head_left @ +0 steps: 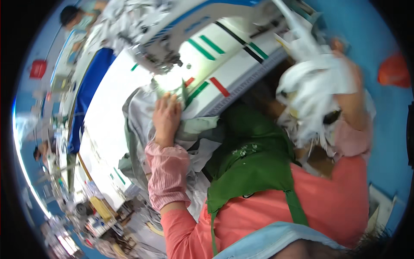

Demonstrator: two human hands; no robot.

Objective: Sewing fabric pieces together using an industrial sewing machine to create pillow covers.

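My left hand (167,116) lies flat on a grey piece of fabric (140,108), fingers stretched toward the sewing machine's needle area. The sewing machine (157,58) stands over the white table, its lamp lighting the cloth by my fingertips. More grey-green fabric (198,125) hangs over the table's front edge beside my wrist. At the right, my right hand (340,47) is raised beside a bunch of white cloth (319,82). Motion smears it, so its fingers and grip are unclear. The white cloth is blurred too and partly covers my forearm.
The white table (108,108) has green, red and black tape marks and a ruler strip (246,88) along its edge. A green apron (254,159) covers my lap. A red object (394,71) is at far right. Other people (79,19) sit at the upper left.
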